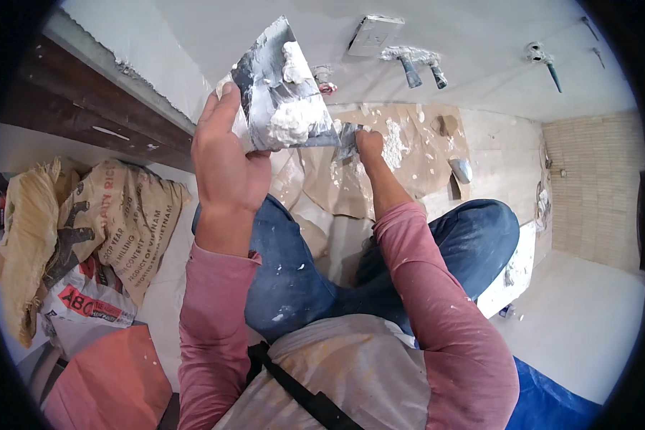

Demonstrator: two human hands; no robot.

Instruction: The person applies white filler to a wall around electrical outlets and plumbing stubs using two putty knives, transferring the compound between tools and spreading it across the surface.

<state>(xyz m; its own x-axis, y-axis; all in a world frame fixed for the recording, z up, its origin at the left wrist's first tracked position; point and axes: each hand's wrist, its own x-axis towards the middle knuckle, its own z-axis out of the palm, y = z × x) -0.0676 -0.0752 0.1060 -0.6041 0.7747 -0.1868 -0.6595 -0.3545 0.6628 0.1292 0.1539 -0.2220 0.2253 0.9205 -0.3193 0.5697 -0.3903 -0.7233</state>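
Note:
My left hand is closed on a flat, roughly triangular metal plate, raised in front of the wall. White plaster sits in lumps and smears across its face. In my right hand is a putty knife, its handle mostly covered by my fingers. The knife's grey blade is at the plate's lower right corner; whether the two touch, I cannot tell. Below, brown paper spattered with white plaster lies on the floor.
Pipe stubs and a white outlet box project from the wall ahead. At left, woven sacks lie below a dark wooden beam. A metal piece rests at the paper's right edge. Blue sheeting is at lower right.

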